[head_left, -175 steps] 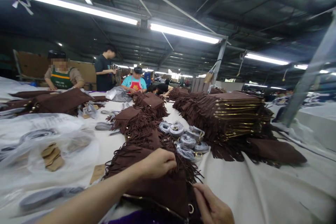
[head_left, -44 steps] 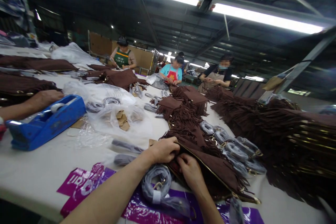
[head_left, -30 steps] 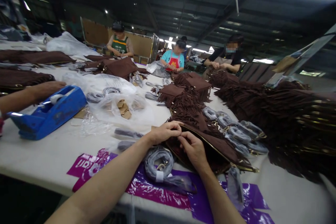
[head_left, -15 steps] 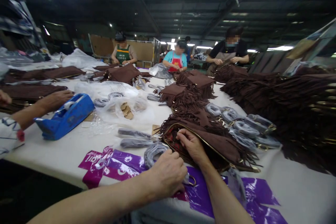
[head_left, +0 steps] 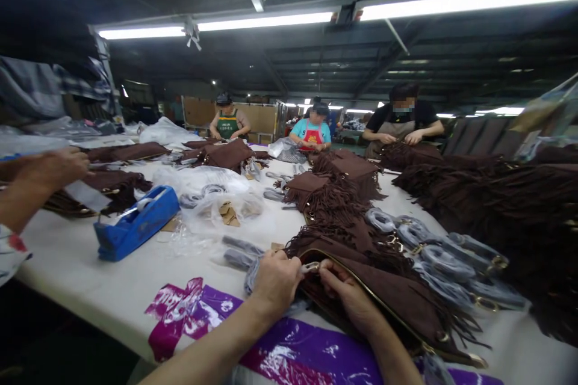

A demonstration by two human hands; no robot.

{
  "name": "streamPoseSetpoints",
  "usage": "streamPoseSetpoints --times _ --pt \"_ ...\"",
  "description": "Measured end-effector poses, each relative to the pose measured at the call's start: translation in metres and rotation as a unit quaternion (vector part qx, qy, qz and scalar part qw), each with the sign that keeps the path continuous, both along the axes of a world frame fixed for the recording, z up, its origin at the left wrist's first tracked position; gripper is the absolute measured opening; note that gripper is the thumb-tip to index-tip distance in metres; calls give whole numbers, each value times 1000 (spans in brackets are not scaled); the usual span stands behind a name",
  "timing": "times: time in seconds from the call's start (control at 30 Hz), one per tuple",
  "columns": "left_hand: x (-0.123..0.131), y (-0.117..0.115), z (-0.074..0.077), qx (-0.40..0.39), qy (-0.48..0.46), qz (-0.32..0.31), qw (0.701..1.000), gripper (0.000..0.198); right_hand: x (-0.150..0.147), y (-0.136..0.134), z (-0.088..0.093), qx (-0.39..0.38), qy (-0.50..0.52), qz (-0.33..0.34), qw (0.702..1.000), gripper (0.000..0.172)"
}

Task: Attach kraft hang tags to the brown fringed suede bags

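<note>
A dark brown fringed bag (head_left: 397, 280) lies in front of me, its gold zipper open. My left hand (head_left: 276, 280) is closed around a coiled strap (head_left: 253, 274) wrapped in grey plastic. From its fingers a metal clasp (head_left: 310, 266) points at the bag's opening. My right hand (head_left: 345, 289) reaches into that opening with its fingers pinched close to the clasp. What the right fingertips hold is hidden. Under my forearms lies a shiny purple plastic bag (head_left: 293, 343).
A blue tape dispenser (head_left: 138, 222) stands left, near a co-worker's hands (head_left: 54, 168). Wrapped straps (head_left: 445, 258) lie right, beside a tall pile of brown fringed bags (head_left: 497, 210). Clear plastic (head_left: 203, 180) and more bags cover the middle. Several people work across the table.
My left hand has risen to the bag's opening with the strap, bringing the clasp close to my right fingers. The view has tilted up. The co-worker's hand has moved away from the tape dispenser.
</note>
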State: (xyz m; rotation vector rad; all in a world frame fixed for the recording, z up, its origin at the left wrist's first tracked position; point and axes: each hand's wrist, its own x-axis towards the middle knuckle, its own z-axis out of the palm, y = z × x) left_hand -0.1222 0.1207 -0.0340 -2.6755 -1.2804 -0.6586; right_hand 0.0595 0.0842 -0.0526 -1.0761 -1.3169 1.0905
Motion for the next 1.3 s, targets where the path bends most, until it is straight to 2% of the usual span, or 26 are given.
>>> streamPoseSetpoints --times 0.1,0.2,0.27,0.43,0.7,0.8,0.97,1.1,1.17,1.23,1.3 --pt "-1 -1 -12 55 -5 -12 998 16 1 -5 4 -12 13 32 999 35" --pt "-4 -1 -18 103 -2 -42 994 19 -1 -6 5 -42 23 29 998 36" --pt "-5 -2 -18 118 -2 -54 992 21 -4 -5 2 -54 39 12 998 37" --pt "-9 -7 -15 132 11 -68 989 20 -9 0 -5 -66 153 -42 985 34" --pt "-6 -9 -14 204 32 -119 971 25 -9 -3 -3 -156 209 -24 965 32" --pt "-6 -10 -15 211 16 -137 968 25 -8 -1 -8 -156 217 -21 963 29" --pt "-27 -12 -14 160 -9 -124 979 21 -7 1 -12 -144 245 -16 959 28" --pt "-36 -21 1 61 -35 -99 993 16 -8 0 -8 -142 257 -10 956 29" --pt "-28 -29 14 14 -80 -104 991 16 -8 -1 -5 -141 261 -5 955 29" --pt "-11 -35 25 -36 -133 -129 982 31 -8 -2 -2 -130 267 6 955 29" --pt "9 -36 28 -84 -174 -124 973 33 -6 -3 0 -117 279 14 953 29"
